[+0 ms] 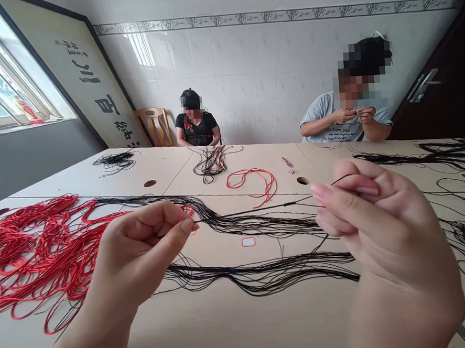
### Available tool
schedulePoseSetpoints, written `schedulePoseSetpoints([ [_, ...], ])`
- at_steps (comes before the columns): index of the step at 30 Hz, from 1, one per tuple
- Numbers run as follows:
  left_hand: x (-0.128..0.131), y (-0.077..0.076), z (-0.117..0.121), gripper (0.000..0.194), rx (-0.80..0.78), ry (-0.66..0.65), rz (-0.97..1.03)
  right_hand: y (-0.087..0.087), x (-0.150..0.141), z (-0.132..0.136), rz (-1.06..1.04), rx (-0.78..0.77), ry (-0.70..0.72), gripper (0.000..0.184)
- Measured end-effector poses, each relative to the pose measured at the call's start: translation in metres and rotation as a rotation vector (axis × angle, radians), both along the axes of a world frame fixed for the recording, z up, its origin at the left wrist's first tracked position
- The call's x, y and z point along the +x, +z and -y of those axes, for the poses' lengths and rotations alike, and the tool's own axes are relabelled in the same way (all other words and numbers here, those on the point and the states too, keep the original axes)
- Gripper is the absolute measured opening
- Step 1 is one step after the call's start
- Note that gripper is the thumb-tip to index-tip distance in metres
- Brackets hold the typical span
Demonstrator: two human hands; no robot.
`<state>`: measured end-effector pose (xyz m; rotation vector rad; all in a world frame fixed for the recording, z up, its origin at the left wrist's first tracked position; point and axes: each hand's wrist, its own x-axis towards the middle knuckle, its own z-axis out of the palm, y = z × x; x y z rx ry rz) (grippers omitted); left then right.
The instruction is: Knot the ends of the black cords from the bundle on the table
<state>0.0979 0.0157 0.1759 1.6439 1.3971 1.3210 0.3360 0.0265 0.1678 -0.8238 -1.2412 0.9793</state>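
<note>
A thin black cord (254, 210) stretches between my two hands above the table, with a small coiled knot on it nearer the right side. My left hand (143, 253) pinches one end between thumb and forefinger. On the other side, my right hand (385, 227) is closed on the cord, which parts into strands beyond the knot; one strand loops over the forefinger. Below the hands lie long bundles of black cords (263, 287). A large heap of red cords (56, 248) spreads beside and behind my left hand.
The light wooden table (234, 326) has round holes. Farther back lie a red cord loop (274, 184), a black-and-red cord bundle (212, 164), a small pink-handled tool (287, 164) and more black cords (412, 156). Two people sit across; the right one (343, 117) holds something small.
</note>
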Motion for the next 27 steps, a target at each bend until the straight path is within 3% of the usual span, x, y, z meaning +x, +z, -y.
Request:
schedulePoseSetpoints([
  [3, -0.004, 0.002, -0.002, 0.027, 0.03, -0.054, -0.038, 0.002, 0.001, 0.006, 0.01, 0.004, 0.039, 0.044],
  [8, -0.019, 0.0, -0.01, 0.015, -0.055, -0.458, -0.409, 0.003, -0.008, 0.004, -0.086, 0.035, 0.167, 0.044],
  [10, -0.021, -0.004, -0.011, 0.04, -0.081, -0.43, -0.476, 0.001, -0.016, -0.002, -0.096, -0.009, 0.28, 0.045],
  [13, -0.016, -0.011, -0.011, 0.051, -0.086, -0.396, -0.374, -0.006, -0.029, -0.012, -0.108, -0.119, 0.462, 0.048],
  [18, -0.009, -0.015, -0.007, 0.033, -0.065, -0.61, -0.184, -0.02, -0.051, -0.021, -0.166, -0.307, 0.637, 0.05],
  [22, -0.012, -0.018, -0.004, 0.02, 0.155, -0.679, -0.144, -0.031, -0.068, -0.021, -0.299, -0.393, 0.722, 0.048],
  [27, -0.017, -0.023, -0.012, 0.031, 0.624, -0.631, -0.292, -0.037, -0.085, -0.015, -0.433, -0.456, 0.673, 0.044],
])
